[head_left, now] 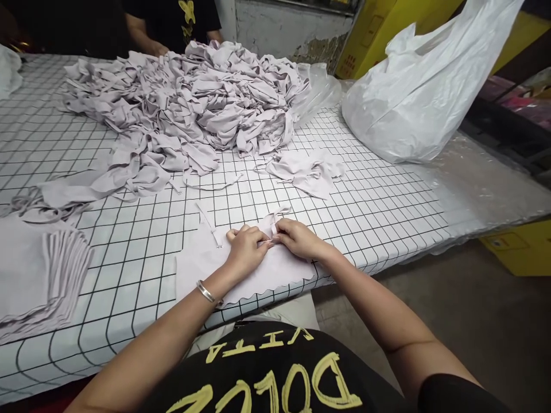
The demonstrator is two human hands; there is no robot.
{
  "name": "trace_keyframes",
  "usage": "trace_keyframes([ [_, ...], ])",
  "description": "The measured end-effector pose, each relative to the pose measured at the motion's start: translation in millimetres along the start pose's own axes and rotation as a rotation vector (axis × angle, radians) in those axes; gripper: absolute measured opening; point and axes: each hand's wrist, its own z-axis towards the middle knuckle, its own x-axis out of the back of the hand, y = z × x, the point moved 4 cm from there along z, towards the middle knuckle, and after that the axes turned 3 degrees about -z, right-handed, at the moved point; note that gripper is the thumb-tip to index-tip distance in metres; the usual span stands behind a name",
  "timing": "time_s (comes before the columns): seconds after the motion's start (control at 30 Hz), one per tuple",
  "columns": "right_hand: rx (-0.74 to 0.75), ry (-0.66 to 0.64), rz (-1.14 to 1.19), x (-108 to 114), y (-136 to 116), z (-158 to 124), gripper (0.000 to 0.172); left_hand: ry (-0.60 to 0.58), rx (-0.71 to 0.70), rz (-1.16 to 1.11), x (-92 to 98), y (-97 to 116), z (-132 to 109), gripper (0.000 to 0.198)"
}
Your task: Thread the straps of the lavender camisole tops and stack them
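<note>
A pale lilac camisole lies flat at the table's front edge, its wavy hem towards me. One thin strap stretches away from its top edge on the left. My left hand rests on the camisole, thumb and finger pinched at the top edge. Close beside it, my right hand is closed on the base of the other strap, which curls up past the fingers. The fingertips of both hands nearly meet, and the exact bit of cloth between them is partly hidden.
A big heap of crumpled lilac garments covers the far side, with a loose garment before it. Folded garments are stacked at left. A white plastic bag stands at right. Another person is behind the heap.
</note>
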Motion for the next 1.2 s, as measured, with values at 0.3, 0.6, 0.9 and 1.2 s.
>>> trace_keyframes([
  [0.3,-0.014,-0.005,0.013,0,-1,-1,0.014,0.001,-0.017,0.009,-1.0,-1,-1,0.018],
  [0.6,-0.023,0.05,-0.026,-4,-7,1,0.015,0.022,-0.023,0.041,-2.1,-3,0,0.015],
  [0.9,0.031,0.147,-0.136,-11,-9,-2,0.012,0.022,-0.024,0.046,-1.4,-2,0,0.015],
  [1.2,0.052,0.263,-0.018,-21,-8,-2,0.011,0.015,-0.028,0.063,-2.3,-3,0,0.019],
])
